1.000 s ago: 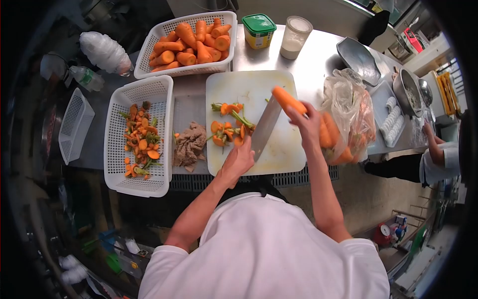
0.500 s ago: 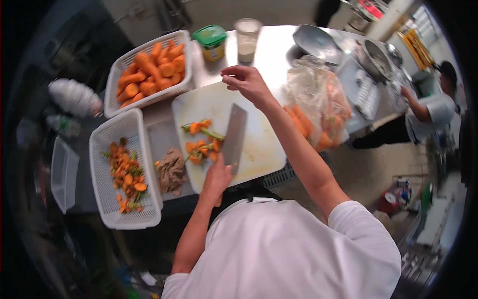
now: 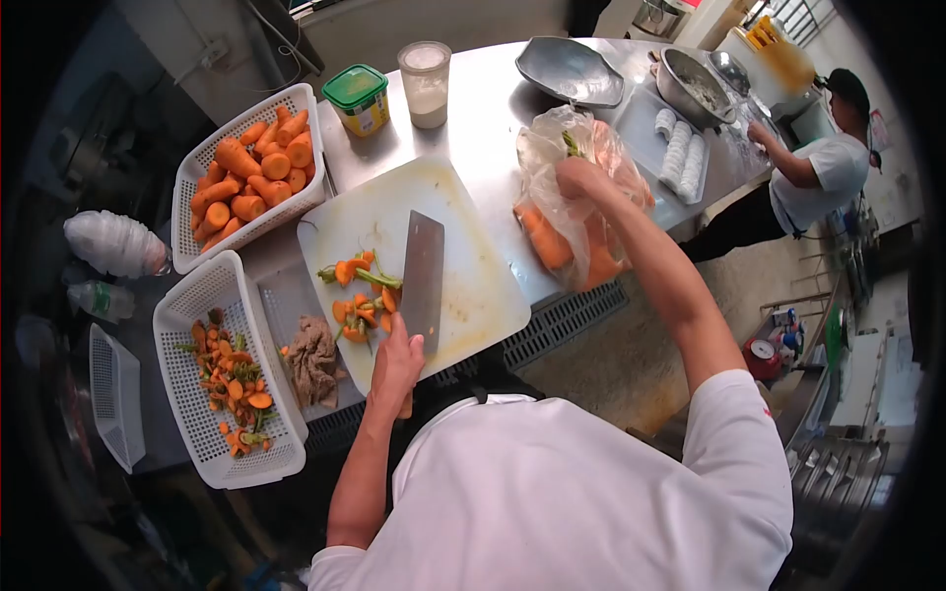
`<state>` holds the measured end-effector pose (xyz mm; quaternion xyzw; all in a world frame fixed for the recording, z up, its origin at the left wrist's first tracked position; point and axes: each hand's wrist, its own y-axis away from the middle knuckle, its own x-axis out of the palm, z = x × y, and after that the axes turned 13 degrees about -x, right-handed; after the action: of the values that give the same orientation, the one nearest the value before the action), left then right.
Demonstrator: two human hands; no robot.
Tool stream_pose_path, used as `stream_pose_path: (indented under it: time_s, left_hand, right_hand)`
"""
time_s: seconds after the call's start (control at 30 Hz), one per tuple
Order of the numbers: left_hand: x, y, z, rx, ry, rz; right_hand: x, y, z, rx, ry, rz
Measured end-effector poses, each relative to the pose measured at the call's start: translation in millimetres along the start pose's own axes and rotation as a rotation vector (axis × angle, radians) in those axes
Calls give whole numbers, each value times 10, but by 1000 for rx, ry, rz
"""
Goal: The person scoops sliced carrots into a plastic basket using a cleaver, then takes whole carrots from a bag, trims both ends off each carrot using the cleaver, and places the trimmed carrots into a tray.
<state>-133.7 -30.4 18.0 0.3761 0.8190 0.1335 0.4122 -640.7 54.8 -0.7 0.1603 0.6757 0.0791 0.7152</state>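
Observation:
My left hand (image 3: 396, 366) is closed on the handle of a wide knife (image 3: 423, 281), whose blade lies over the white cutting board (image 3: 478, 295). Left of the blade sit cut carrot tops with green stems (image 3: 361, 307). At the mouth of a clear plastic bag (image 3: 540, 148), my right hand (image 3: 581, 182) has its fingers curled and partly hidden. Whole carrots (image 3: 545, 236) show through the bag, and a green stem sticks up near that hand. What the right hand grips cannot be made out.
A basket of whole carrots (image 3: 179, 215) stands at the back left, a basket of trimmings (image 3: 289, 448) nearer. Between it and the board is a brown cloth (image 3: 313, 362). Behind are a green-lidded tub (image 3: 357, 98) and a jar (image 3: 426, 89). A co-worker (image 3: 823, 172) stands at the right.
My right hand has let go of the carrot held earlier, passed over the back of the board and moved right to the bag. The left hand still holds the knife. The view has shifted rightward.

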Motion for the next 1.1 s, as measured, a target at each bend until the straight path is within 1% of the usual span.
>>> stream_pose_path:
  time_s: [0.03, 0.07, 0.1, 0.13, 0.2, 0.27, 0.33, 0.37, 0.43, 0.5, 0.53, 0.57, 0.6, 0.63, 0.67, 0.7, 0.73, 0.77, 0.8, 0.83, 0.87, 0.93, 1.0, 1.07, 1.1]
  left_hand:
    - [2, 3, -4, 7, -1, -3]
    - [4, 6, -10, 15, -2, -7]
    - [8, -12, 6, 15, -8, -5]
    - [11, -29, 21, 13, -13, -6]
    - [10, -35, 12, 4, -1, -4]
    - [12, -2, -8, -8, 12, 4]
    - [-61, 92, -161, -80, 12, 29]
    - [-37, 67, -132, -76, 12, 30]
    - [-5, 8, -44, -30, 9, 0]
    - [8, 6, 1, -9, 13, -21]
    - [26, 3, 7, 10, 19, -40]
    - [37, -10, 4, 32, 22, -31]
    - [43, -27, 20, 17, 10, -33]
    - [48, -47, 54, 1, -4, -35]
    - [74, -80, 111, 41, -13, -57]
    - [49, -45, 20, 59, -14, -50]
    - [-37, 52, -111, -3, -1, -17]
    - [-77, 101, -185, -68, 12, 14]
    - [1, 23, -38, 2, 20, -35]
    - [-10, 33, -60, 9, 18, -30]
    - [-28, 44, -84, -7, 20, -18]
    - [-12, 18, -47, -24, 20, -6]
    - [54, -74, 97, 61, 3, -48]
    - [-28, 46, -95, 27, 10, -22]
    - [-70, 98, -162, -9, 25, -5]
  right_hand:
    - [420, -96, -186, 6, -7, 0]
    - [364, -91, -57, 64, -145, 46]
    - [259, -79, 144, 164, -364, 54]
    - [180, -23, 325, 328, -670, 22]
    - [206, -26, 498, 474, -1022, -59]
    - [270, -83, 594, 457, -1133, -89]
    - [429, -195, 530, 448, -1245, -124]
    - [446, -301, 437, 176, -700, -2]
    - [230, -308, 531, -82, -145, 106]
    - [2, -174, 719, -58, -73, 251]
    - [116, -170, 630, -116, -90, 181]
    - [207, -186, 528, -94, -81, 178]
    - [210, -197, 539, -28, -186, 106]
    - [177, -187, 549, 37, -291, 30]
    - [135, -150, 532, 59, -284, 23]
    - [77, -116, 532, 55, -312, -38]
    - [7, -85, 530, 48, -341, -101]
    - [-82, -65, 513, 60, -337, -106]
    - [-193, -32, 508, 112, -417, -120]
    - [-307, 28, 517, 162, -498, -133]
    - [-419, 108, 523, 118, -404, -253]
    - [-641, 132, 411, 96, -428, -439]
    - [-952, 279, 427, 117, -361, -657]
    - [-1067, 379, 344, 164, -595, -881]
    - [-1072, 429, 283, 108, -599, -1029]
